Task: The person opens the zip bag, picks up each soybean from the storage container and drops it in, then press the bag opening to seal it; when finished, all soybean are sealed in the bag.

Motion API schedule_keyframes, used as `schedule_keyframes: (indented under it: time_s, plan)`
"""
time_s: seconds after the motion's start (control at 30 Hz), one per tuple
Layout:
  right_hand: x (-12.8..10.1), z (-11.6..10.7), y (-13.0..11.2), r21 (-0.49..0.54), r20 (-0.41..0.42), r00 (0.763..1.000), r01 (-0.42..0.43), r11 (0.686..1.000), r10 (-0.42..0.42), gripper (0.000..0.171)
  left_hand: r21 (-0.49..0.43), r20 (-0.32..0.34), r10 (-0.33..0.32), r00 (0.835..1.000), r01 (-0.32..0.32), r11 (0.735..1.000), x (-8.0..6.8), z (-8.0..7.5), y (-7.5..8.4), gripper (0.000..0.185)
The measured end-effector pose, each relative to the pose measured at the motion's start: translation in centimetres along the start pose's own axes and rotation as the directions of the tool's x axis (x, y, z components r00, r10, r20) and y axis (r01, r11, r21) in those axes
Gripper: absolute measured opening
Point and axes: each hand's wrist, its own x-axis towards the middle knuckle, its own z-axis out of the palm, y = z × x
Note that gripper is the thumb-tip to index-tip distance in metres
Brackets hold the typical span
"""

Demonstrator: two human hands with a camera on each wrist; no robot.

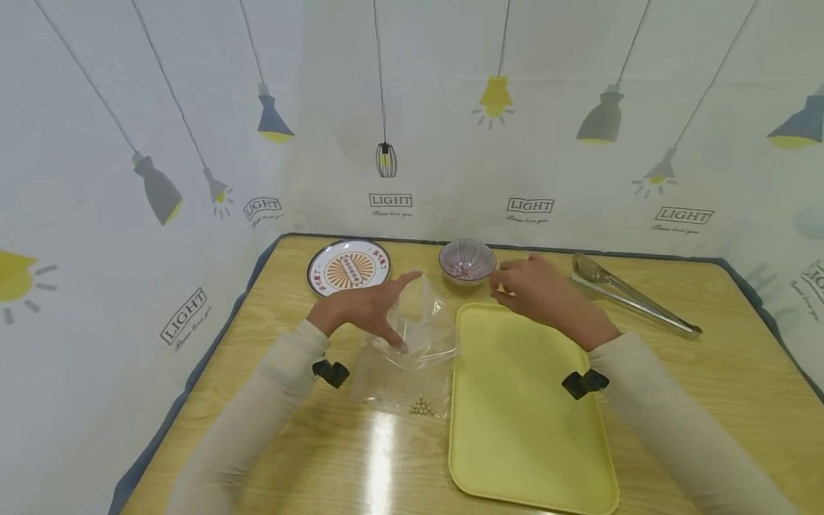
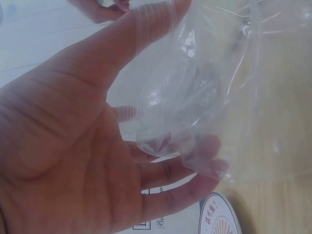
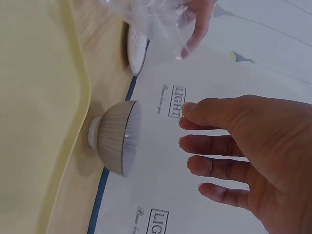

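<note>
My left hand [image 1: 363, 307] is spread at the mouth of a clear zip bag [image 1: 418, 336], thumb and fingers wide apart. In the left wrist view, the bag's ridged edge [image 2: 155, 22] crosses the thumb, and the fingertips show through the plastic. Several small, round, beige pieces like beans [image 1: 421, 407] sit in the bag's lower corner, near the table. My right hand [image 1: 547, 293] hovers just right of a striped bowl [image 1: 467, 262], above the far end of a yellow tray [image 1: 528, 415]. Its fingers are loosely bent, thumb close to the index finger, and nothing shows between them.
A white plate [image 1: 349, 267] with an orange sunburst print lies at the back left. Metal tongs [image 1: 637, 297] rest on the wooden table [image 1: 721, 400] at the right. Behind the table's far edge rises a lamp-printed cloth [image 1: 444, 164].
</note>
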Motion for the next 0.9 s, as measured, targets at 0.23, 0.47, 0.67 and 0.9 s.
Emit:
schedule_keyframes:
  time_s: [0.23, 0.47, 0.67, 0.9]
  plan:
    - [-3.4, 1.4, 3.6, 0.037, 0.075, 0.994, -0.089, 0.995, 0.086, 0.004, 0.000, 0.005, -0.008, 1.000, 0.008, 1.000, -0.1, 0.1, 0.3, 0.131]
    - [-6.2, 3.0, 6.5, 0.043, 0.138, 0.981, -0.142, 0.989, 0.135, 0.002, 0.002, 0.006, -0.004, 1.000, 0.004, 1.000, 0.0, 0.1, 0.3, 0.131]
    - [-7.7, 4.9, 8.1, -0.037, 0.146, 0.979, -0.138, 0.990, 0.142, 0.010, 0.019, 0.005, -0.005, 1.000, 0.004, 1.000, 0.3, 0.4, -0.1, 0.132]
    - [-8.6, 6.6, 8.8, 0.010, 0.125, 0.981, -0.154, 0.988, 0.152, 0.038, 0.025, 0.010, -0.010, 1.000, 0.009, 1.000, 0.3, 0.5, -0.2, 0.133]
